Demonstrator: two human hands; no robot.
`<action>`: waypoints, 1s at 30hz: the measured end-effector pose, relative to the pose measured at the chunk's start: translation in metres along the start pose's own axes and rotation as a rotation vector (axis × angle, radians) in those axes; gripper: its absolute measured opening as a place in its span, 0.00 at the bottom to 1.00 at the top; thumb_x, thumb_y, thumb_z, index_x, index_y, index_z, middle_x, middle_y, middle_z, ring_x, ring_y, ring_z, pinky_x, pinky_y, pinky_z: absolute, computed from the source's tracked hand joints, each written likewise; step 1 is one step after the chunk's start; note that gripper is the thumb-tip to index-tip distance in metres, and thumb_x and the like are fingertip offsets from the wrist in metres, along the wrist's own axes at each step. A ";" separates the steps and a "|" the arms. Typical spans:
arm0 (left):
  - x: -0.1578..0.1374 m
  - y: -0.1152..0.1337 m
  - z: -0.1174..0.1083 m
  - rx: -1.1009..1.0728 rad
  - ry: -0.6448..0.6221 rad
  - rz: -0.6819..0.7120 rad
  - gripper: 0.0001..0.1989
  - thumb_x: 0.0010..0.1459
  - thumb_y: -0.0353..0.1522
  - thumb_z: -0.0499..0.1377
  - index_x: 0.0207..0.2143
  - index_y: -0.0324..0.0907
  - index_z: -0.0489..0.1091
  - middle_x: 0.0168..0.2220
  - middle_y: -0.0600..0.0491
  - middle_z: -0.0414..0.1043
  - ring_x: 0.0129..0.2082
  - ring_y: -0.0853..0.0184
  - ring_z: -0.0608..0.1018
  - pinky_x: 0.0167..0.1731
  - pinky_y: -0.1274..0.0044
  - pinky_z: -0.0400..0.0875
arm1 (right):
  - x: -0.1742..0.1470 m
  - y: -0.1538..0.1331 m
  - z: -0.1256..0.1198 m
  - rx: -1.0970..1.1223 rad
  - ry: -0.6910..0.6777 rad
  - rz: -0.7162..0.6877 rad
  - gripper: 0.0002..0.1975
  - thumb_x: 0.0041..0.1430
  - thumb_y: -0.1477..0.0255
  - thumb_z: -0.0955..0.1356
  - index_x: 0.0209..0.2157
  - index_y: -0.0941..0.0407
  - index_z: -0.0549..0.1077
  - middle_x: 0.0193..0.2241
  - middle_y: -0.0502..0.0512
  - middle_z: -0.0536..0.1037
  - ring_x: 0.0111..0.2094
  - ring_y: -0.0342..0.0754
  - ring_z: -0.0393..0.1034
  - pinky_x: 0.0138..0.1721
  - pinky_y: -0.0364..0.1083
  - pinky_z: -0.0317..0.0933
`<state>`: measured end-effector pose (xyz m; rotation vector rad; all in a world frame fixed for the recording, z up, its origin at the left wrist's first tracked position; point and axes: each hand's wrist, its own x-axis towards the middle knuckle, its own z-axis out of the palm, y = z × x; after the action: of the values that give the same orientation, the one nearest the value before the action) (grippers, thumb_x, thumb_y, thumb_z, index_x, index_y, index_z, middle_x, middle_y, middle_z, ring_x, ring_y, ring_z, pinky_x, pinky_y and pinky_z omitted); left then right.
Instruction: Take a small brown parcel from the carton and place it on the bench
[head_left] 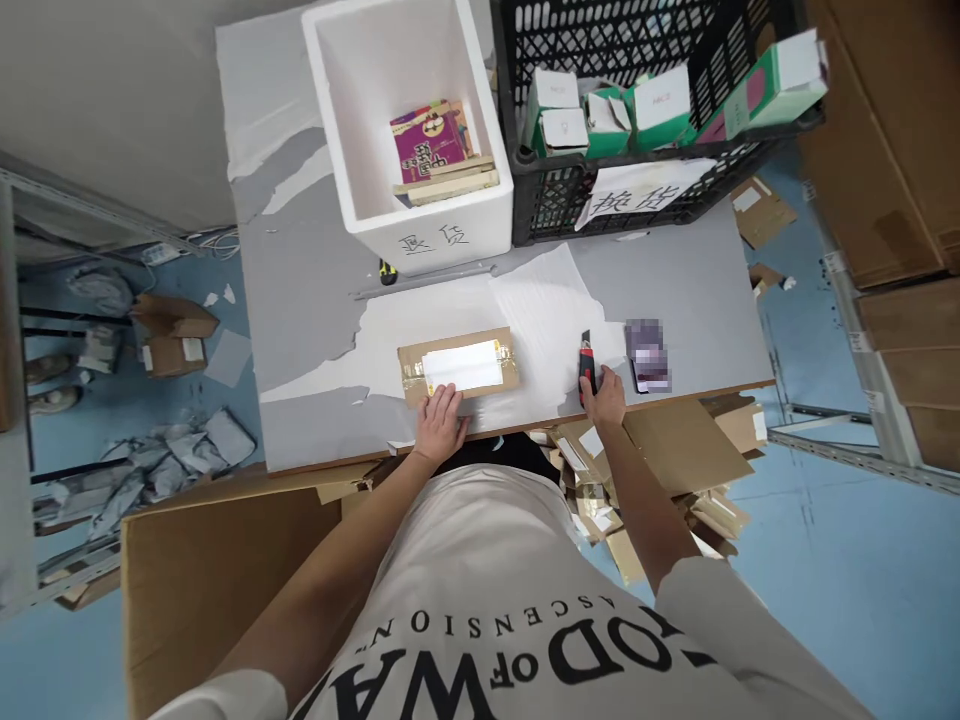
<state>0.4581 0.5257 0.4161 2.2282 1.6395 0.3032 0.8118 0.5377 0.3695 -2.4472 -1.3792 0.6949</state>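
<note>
Your left hand point(440, 425) lies flat, released, on the taped parcel point(458, 366); your right hand point(604, 398), at three o'clock, is grasping the box cutter point(588, 366); an unsteadied parcel could let the blade slip.

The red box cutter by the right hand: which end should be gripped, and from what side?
Grip the box cutter by its red handle, the end nearest the table edge, coming from the person's side. It lies flat, pointing away, with the dark blade end farthest from the body. The right hand already rests on that near end; the left hand presses on the taped cardboard parcel.
</note>
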 end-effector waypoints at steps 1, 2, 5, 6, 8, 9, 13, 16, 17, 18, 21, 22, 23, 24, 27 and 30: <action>-0.001 -0.003 0.003 0.003 0.010 -0.006 0.27 0.58 0.38 0.54 0.59 0.39 0.61 0.60 0.37 0.62 0.64 0.51 0.60 0.61 0.59 0.44 | 0.000 0.001 0.001 0.003 0.008 -0.008 0.33 0.61 0.52 0.58 0.59 0.60 0.59 0.51 0.68 0.68 0.52 0.59 0.62 0.54 0.55 0.55; -0.002 -0.006 0.007 0.009 0.028 -0.007 0.27 0.57 0.38 0.55 0.58 0.39 0.62 0.59 0.36 0.64 0.63 0.50 0.61 0.61 0.59 0.44 | 0.001 0.002 0.002 0.007 0.018 -0.017 0.33 0.61 0.52 0.58 0.59 0.61 0.59 0.50 0.68 0.68 0.52 0.59 0.62 0.53 0.55 0.56; -0.007 -0.015 0.019 0.058 0.124 0.023 0.28 0.53 0.39 0.59 0.55 0.37 0.63 0.55 0.33 0.66 0.62 0.48 0.62 0.60 0.57 0.42 | 0.000 0.006 0.006 0.026 0.056 -0.056 0.34 0.61 0.51 0.58 0.59 0.61 0.59 0.49 0.68 0.68 0.50 0.60 0.63 0.51 0.57 0.58; -0.008 -0.018 0.023 0.079 0.155 0.030 0.29 0.52 0.39 0.60 0.54 0.37 0.62 0.54 0.33 0.67 0.62 0.48 0.62 0.59 0.57 0.42 | -0.001 0.008 0.007 0.031 0.068 -0.072 0.34 0.61 0.51 0.58 0.59 0.62 0.59 0.49 0.69 0.68 0.50 0.60 0.63 0.51 0.57 0.58; -0.011 -0.024 0.029 0.104 0.193 0.016 0.30 0.49 0.41 0.62 0.53 0.38 0.61 0.53 0.33 0.66 0.61 0.47 0.61 0.59 0.55 0.40 | -0.003 0.010 0.008 0.039 0.086 -0.102 0.33 0.62 0.51 0.58 0.59 0.62 0.60 0.49 0.68 0.69 0.51 0.60 0.62 0.51 0.57 0.58; -0.012 -0.026 0.031 0.103 0.199 -0.006 0.31 0.48 0.41 0.62 0.52 0.38 0.61 0.53 0.34 0.66 0.61 0.46 0.61 0.59 0.54 0.39 | -0.004 0.011 0.008 0.040 0.090 -0.115 0.33 0.62 0.52 0.58 0.59 0.62 0.60 0.49 0.68 0.68 0.51 0.60 0.62 0.51 0.57 0.58; -0.013 -0.029 0.032 0.083 0.198 -0.119 0.34 0.43 0.44 0.65 0.50 0.41 0.59 0.53 0.35 0.62 0.61 0.43 0.58 0.58 0.51 0.35 | -0.007 0.014 0.010 0.040 0.083 -0.145 0.32 0.63 0.53 0.58 0.59 0.63 0.60 0.49 0.69 0.68 0.52 0.60 0.61 0.51 0.58 0.58; -0.011 -0.027 0.029 0.092 0.189 -0.174 0.36 0.40 0.44 0.66 0.49 0.42 0.57 0.53 0.36 0.58 0.61 0.42 0.57 0.58 0.49 0.34 | -0.008 0.015 0.010 0.045 0.071 -0.136 0.32 0.63 0.54 0.58 0.60 0.63 0.59 0.50 0.69 0.68 0.53 0.60 0.60 0.51 0.58 0.58; -0.010 -0.026 0.027 0.093 0.180 -0.187 0.37 0.39 0.44 0.66 0.49 0.42 0.57 0.53 0.36 0.57 0.61 0.41 0.56 0.58 0.48 0.34 | -0.008 0.015 0.010 0.048 0.066 -0.131 0.32 0.64 0.54 0.57 0.60 0.62 0.59 0.50 0.69 0.68 0.52 0.60 0.60 0.51 0.58 0.58; -0.009 -0.025 0.026 0.095 0.169 -0.196 0.38 0.38 0.44 0.67 0.50 0.42 0.56 0.54 0.36 0.56 0.61 0.41 0.55 0.58 0.47 0.33 | -0.008 0.015 0.010 0.051 0.062 -0.127 0.32 0.64 0.55 0.57 0.60 0.62 0.58 0.50 0.69 0.68 0.52 0.60 0.61 0.51 0.57 0.58; -0.007 -0.023 0.023 0.119 0.153 -0.181 0.40 0.37 0.43 0.67 0.51 0.41 0.53 0.54 0.35 0.53 0.62 0.40 0.51 0.57 0.45 0.31 | -0.008 0.014 0.010 0.060 0.059 -0.121 0.32 0.64 0.54 0.56 0.60 0.62 0.58 0.50 0.68 0.68 0.52 0.59 0.61 0.51 0.57 0.58; -0.007 -0.023 0.023 0.130 0.150 -0.168 0.41 0.38 0.42 0.67 0.51 0.41 0.53 0.54 0.35 0.53 0.63 0.40 0.50 0.57 0.45 0.31 | -0.008 0.014 0.011 0.060 0.060 -0.122 0.32 0.64 0.54 0.56 0.60 0.63 0.58 0.50 0.68 0.68 0.53 0.59 0.61 0.51 0.57 0.58; -0.006 -0.022 0.022 0.135 0.146 -0.159 0.41 0.38 0.42 0.67 0.52 0.41 0.52 0.54 0.35 0.52 0.63 0.40 0.48 0.57 0.45 0.31 | -0.008 0.014 0.011 0.059 0.061 -0.125 0.32 0.64 0.54 0.56 0.60 0.63 0.58 0.50 0.69 0.68 0.53 0.59 0.61 0.51 0.57 0.58; -0.006 -0.022 0.022 0.133 0.139 -0.158 0.42 0.38 0.42 0.67 0.52 0.41 0.51 0.55 0.35 0.51 0.64 0.39 0.47 0.57 0.44 0.30 | -0.008 0.015 0.011 0.056 0.061 -0.129 0.32 0.64 0.54 0.56 0.60 0.63 0.59 0.50 0.69 0.68 0.53 0.60 0.60 0.52 0.57 0.58; -0.005 -0.022 0.022 0.117 0.110 -0.188 0.43 0.38 0.41 0.67 0.53 0.40 0.50 0.56 0.34 0.48 0.64 0.39 0.43 0.57 0.44 0.30 | -0.008 0.015 0.012 0.052 0.065 -0.136 0.33 0.64 0.53 0.56 0.60 0.63 0.59 0.50 0.69 0.68 0.54 0.60 0.60 0.52 0.57 0.58; -0.006 -0.023 0.024 0.130 0.088 -0.190 0.44 0.38 0.41 0.66 0.53 0.40 0.47 0.56 0.33 0.45 0.64 0.39 0.42 0.57 0.44 0.31 | -0.008 0.015 0.012 0.055 0.069 -0.129 0.33 0.63 0.52 0.56 0.60 0.62 0.59 0.50 0.69 0.68 0.53 0.60 0.60 0.51 0.57 0.59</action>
<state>0.4447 0.5225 0.3851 2.1564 1.9528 0.2538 0.8136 0.5229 0.3551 -2.2941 -1.4572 0.6046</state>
